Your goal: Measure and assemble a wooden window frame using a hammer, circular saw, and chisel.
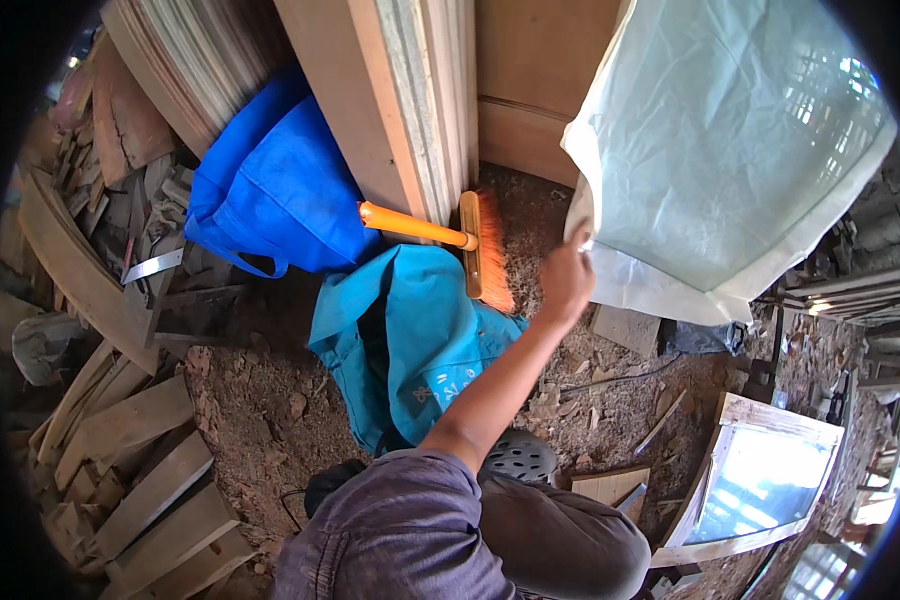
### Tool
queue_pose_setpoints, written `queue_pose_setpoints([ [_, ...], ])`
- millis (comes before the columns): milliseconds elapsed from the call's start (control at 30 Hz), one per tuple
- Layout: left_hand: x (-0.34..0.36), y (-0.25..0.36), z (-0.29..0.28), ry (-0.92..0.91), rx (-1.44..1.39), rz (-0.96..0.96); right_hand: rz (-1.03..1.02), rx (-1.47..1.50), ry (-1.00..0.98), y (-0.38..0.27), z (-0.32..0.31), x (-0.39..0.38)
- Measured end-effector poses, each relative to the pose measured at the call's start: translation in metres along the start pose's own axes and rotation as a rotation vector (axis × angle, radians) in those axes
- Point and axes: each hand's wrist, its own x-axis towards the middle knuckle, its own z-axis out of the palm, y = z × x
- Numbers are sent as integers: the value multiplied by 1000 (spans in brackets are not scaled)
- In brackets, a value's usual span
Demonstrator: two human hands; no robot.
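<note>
A: What do we have underfoot?
B: We have a rough brown floor (260, 415) strewn with wood chips. A crumpled teal fabric bundle with white print (415, 330) lies on it, near the middle.
A: And to our left?
B: We see a heap of pale, flat wooden offcuts (165, 500), some curved, overlapping one another.
A: To our right?
B: A thin pale wooden strip (660, 425) lies among the chips, and near it we find a grey perforated clog (520, 457).

Large pale-green translucent panel (720, 160), creased, glossy, tilted at upper right, whitish border (660, 288) curling along left edge
</note>
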Motion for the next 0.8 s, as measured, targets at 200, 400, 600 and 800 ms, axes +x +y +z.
queue_pose_setpoints([
  [200, -9, 15, 62, 163, -211, 371, -18, -56, -9, -4, 1, 9],
  [400, -8, 1, 67, 153, -133, 504, -27, -74, -27, 9, 11, 8],
  [600, -73, 0, 68, -539, -225, 733, -80, -69, 56, 100, -9, 6],
  [800, -103, -66, 34, -643, -283, 330, 65, 229, 102, 26, 20, -22],
])
